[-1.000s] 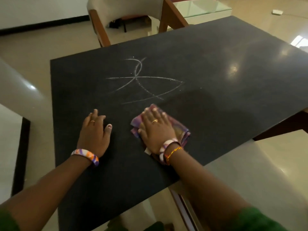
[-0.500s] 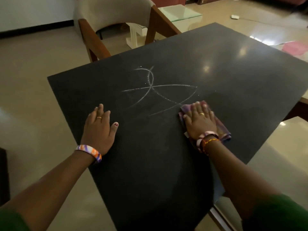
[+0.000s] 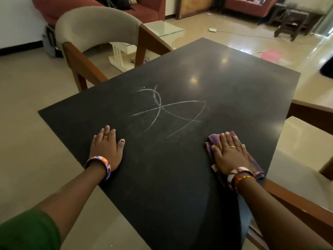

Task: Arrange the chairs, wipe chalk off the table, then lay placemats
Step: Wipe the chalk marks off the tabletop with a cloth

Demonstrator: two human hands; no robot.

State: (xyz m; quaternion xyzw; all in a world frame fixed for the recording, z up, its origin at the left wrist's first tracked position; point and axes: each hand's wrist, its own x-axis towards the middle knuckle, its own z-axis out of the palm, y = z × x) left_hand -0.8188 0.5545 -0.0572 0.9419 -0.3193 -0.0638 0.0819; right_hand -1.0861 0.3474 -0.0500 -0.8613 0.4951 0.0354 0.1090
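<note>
Black table (image 3: 225, 91) fills the middle of the view; chalk marks (image 3: 167, 112), several crossing curved lines, sit near its centre, unwiped. Right hand (image 3: 229, 155) lies flat, fingers straight and together, pressing a purple cloth (image 3: 252, 163) onto the tabletop near the right edge; the cloth is just right of and below the chalk marks, not touching them. Left hand (image 3: 107, 147) rests palm down on the table near the left edge, fingers straight, thumb spread, holding nothing; it is apart from the chalk. Both wrists wear bangles, each hand a ring. Chair (image 3: 93, 35) with beige padded back and wooden arms stands at the far left corner of the table; a second wooden chair arm (image 3: 297, 204) shows at the right edge. Pink mat (image 3: 270, 55) lies on the floor beyond the table; whether it is a placemat, cannot tell.
</note>
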